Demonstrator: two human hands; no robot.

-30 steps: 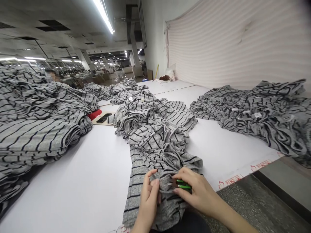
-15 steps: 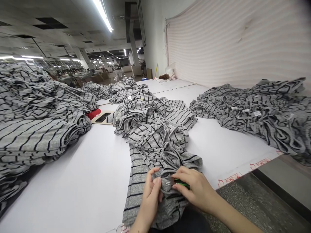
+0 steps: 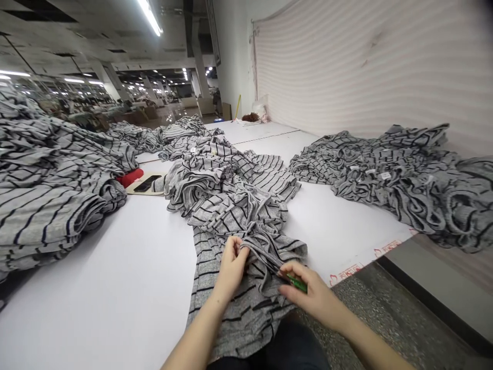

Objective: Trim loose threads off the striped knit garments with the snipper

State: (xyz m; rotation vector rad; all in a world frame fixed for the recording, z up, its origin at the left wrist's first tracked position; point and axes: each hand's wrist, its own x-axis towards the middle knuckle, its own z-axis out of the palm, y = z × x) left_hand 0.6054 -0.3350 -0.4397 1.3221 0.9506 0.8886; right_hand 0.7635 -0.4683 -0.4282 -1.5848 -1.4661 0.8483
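A grey garment with dark stripes (image 3: 215,277) lies in front of me, its near end hanging over the table's front edge by my lap. My left hand (image 3: 233,262) is closed, pinching a gathered fold of the cloth between thumb and fingers. To its right, my right hand (image 3: 308,293) is curled around green-handled thread snips (image 3: 296,283), its fingertips against the same bunched fabric. The blades are hidden by the fingers and cloth.
Striped garments are heaped at left (image 3: 50,205) and at right (image 3: 385,174). More striped cloth (image 3: 231,169) lies bunched just ahead. A phone (image 3: 148,182) rests on a beige board beside a red cloth (image 3: 130,177). The white table's edge (image 3: 352,270) drops to the floor at right.
My left hand has moved up and forward and now pinches a raised fold. The snips' blades, visible before between the hands, are now hidden. The view has shifted a little to the right.
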